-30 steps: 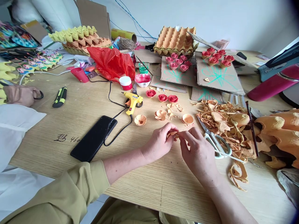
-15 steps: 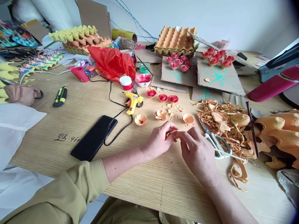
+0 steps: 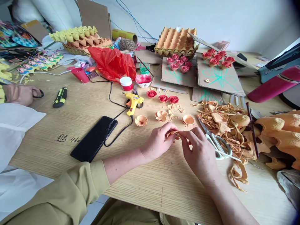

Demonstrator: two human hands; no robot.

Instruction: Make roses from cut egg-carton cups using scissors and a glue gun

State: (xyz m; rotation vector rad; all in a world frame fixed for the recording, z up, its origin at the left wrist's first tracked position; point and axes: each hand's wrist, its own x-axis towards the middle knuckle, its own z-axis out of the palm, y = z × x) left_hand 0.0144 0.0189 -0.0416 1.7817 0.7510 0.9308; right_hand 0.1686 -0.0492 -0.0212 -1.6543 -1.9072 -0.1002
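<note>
left hand [image 3: 160, 141] curled, right hand [image 3: 201, 153] arched, pinching orange piece [image 3: 174, 132]

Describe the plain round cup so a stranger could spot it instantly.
On the wooden table, find the pile of orange scraps. Left of it, beyond your right hand, sits a small cup. Its rim is a plain circle, unlike the petalled cups further left.

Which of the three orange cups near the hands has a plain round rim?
The rightmost cup, beyond the right hand; the left cup and middle cup have petal-shaped edges.
</note>
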